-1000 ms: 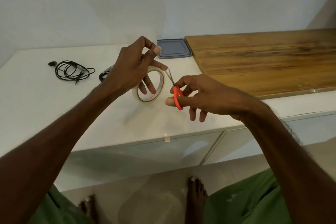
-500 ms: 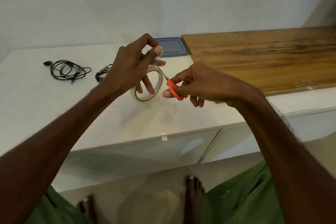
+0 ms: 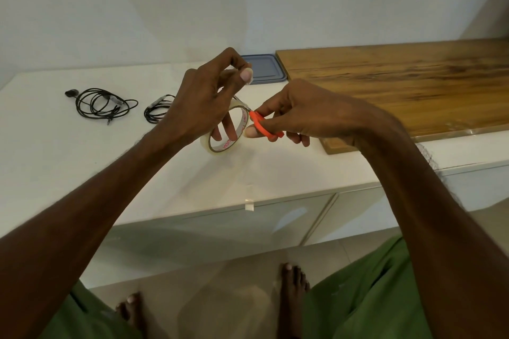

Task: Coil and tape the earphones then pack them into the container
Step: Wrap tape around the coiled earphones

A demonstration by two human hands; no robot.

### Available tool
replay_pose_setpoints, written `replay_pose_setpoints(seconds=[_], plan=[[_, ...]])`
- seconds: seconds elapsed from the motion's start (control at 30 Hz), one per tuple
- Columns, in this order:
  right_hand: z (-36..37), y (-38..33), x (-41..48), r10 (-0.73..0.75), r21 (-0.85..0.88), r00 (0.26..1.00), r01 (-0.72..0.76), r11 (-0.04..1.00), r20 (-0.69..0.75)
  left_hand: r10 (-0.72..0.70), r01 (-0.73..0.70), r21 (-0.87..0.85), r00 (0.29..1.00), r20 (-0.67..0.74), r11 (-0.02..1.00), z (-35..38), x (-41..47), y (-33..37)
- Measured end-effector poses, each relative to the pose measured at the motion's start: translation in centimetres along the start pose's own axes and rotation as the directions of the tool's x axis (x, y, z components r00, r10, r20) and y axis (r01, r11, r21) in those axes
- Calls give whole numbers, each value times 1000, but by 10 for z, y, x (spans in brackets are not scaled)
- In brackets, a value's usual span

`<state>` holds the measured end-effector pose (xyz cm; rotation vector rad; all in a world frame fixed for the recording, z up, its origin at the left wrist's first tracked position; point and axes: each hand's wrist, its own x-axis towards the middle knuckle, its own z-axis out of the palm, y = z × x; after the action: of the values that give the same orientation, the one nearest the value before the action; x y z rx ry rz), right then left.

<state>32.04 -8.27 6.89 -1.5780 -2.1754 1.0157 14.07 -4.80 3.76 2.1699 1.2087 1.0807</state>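
My left hand (image 3: 203,102) holds a roll of clear tape (image 3: 224,146) above the white counter, fingers through its core, thumb and forefinger pinching a pulled strip. My right hand (image 3: 300,115) grips small orange-handled scissors (image 3: 264,126), whose blades reach the strip at the roll's top edge. One black coiled earphone (image 3: 100,104) lies at the far left of the counter. A second black earphone (image 3: 155,113) sits just right of it, partly hidden by my left wrist. The grey-blue container lid (image 3: 265,69) rests at the back by the wall, behind my left hand.
A wooden board (image 3: 399,82) covers the counter's right part. A short piece of tape (image 3: 249,205) hangs from the front edge of the white counter (image 3: 68,162). Cabinet fronts, floor and bare feet lie below.
My right hand has moved the scissors slightly left and up against the roll, blades now meeting the pulled strip. My left hand keeps the roll in much the same place.
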Motion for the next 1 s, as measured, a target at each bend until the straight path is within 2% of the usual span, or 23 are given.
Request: replay_pose_setpoints(seconds=[0.47, 0.73, 1.0], plan=[[-1, 1, -1, -24, 12, 999, 24, 1000, -37, 11, -11, -34, 1000, -8, 999, 3, -3, 2], [-2, -1, -3, -9, -6, 1000, 9, 1000, -26, 1, -1, 5, 1000, -20, 1000, 2, -3, 3], [-2, -2, -3, 45, -38, 999, -46, 998, -20, 66, -64, 35, 996, -58, 997, 6, -3, -1]])
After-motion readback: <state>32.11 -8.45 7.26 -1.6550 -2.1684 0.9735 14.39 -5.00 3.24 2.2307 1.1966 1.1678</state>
